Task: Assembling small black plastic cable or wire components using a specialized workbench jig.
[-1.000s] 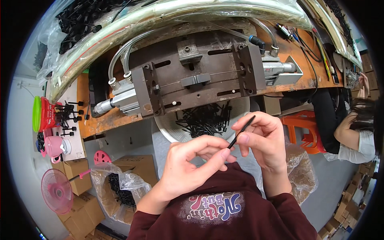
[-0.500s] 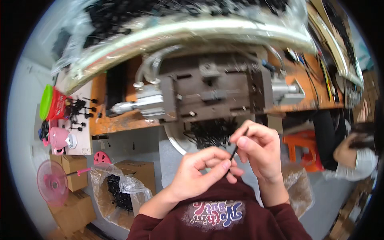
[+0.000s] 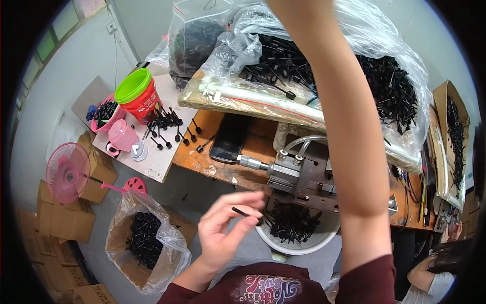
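Orange-brown bench top [image 3: 205,162] runs across in front of you, joined at the left by a pale side table [image 3: 161,164] that carries a red bucket with a green rim [image 3: 139,100], a pink jug [image 3: 123,136] and loose black stemmed parts [image 3: 165,118]. A dark phone [image 3: 228,144] lies near the metal fixture [image 3: 291,175], and behind it sits a plastic-wrapped heap of black parts [image 3: 283,63]. Your left hand [image 3: 225,220] pinches one thin black rod [image 3: 240,212] between thumb and fingers, just left of the white basket [image 3: 283,248] holding more black pieces. Your right forearm [image 3: 349,111] stretches up across the heap and blocks much of the fixture. Your right hand [image 3: 302,7] runs past the upper edge, so you cannot tell how its fingers stand. At lower left are a lined carton [image 3: 119,256] of black parts and a pink fan [image 3: 68,173]; a co-worker [image 3: 430,276] sits at far right.
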A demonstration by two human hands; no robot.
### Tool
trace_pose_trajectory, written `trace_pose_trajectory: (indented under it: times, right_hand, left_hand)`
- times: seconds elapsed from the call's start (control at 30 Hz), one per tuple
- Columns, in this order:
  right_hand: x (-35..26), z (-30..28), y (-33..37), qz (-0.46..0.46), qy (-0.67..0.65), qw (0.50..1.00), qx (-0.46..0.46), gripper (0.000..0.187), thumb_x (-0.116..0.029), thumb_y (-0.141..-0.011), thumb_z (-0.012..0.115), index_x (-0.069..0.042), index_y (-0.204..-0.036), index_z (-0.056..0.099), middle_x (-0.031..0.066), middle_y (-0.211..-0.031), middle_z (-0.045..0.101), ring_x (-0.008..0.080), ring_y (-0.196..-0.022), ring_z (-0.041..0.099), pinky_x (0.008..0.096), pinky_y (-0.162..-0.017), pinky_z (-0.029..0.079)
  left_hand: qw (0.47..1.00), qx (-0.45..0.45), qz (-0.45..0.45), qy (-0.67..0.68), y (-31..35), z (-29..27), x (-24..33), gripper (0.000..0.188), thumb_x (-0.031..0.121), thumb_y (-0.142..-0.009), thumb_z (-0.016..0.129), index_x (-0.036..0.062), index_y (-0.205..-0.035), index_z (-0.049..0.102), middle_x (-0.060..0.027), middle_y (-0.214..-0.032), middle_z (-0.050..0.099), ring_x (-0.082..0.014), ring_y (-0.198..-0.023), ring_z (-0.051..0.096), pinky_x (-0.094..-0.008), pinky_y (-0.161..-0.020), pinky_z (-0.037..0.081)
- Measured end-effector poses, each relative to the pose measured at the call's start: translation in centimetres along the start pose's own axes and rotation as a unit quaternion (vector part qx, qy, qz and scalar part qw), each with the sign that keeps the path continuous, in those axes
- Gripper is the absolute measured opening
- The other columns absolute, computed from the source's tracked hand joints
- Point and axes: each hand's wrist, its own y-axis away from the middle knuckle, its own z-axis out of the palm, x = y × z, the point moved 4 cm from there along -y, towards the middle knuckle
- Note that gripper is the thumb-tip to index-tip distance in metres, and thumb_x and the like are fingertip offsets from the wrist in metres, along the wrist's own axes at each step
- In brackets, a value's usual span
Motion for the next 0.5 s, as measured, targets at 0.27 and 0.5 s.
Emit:
trace_pose_trajectory:
  times: [0.27,0.5]
  right_hand:
    - [-1.3,-4.2,9.4,-0.015,0.106,0.965,-0.239,0.010,-0.017,-0.080,0.072,-0.011,-0.073,0.068,0.0075,-0.051,0.055,0.0241,-0.042,0.053,0.0308,-0.044,0.044]
    - [-9.9,-13.2,19.5,0.145,-0.053,0.893,-0.423,0.007,-0.004,-0.072,0.075,-0.005,-0.075,0.069,0.0018,-0.055,0.057,0.0151,-0.042,0.050,0.0287,-0.043,0.035]
  left_hand:
    - [0.863,0.231,0.204,-0.401,-2.9,-8.3,0.9,0.012,-0.008,-0.080,0.071,-0.0042,-0.091,0.070,-0.0092,-0.090,0.067,-0.0165,-0.082,0.064,-0.0275,-0.073,0.052]
    - [0.868,0.246,0.128,-0.413,-6.3,-11.9,-4.4,0.011,-0.001,-0.082,0.071,-0.0059,-0.092,0.070,-0.0101,-0.086,0.071,-0.0158,-0.075,0.069,-0.0262,-0.069,0.052]
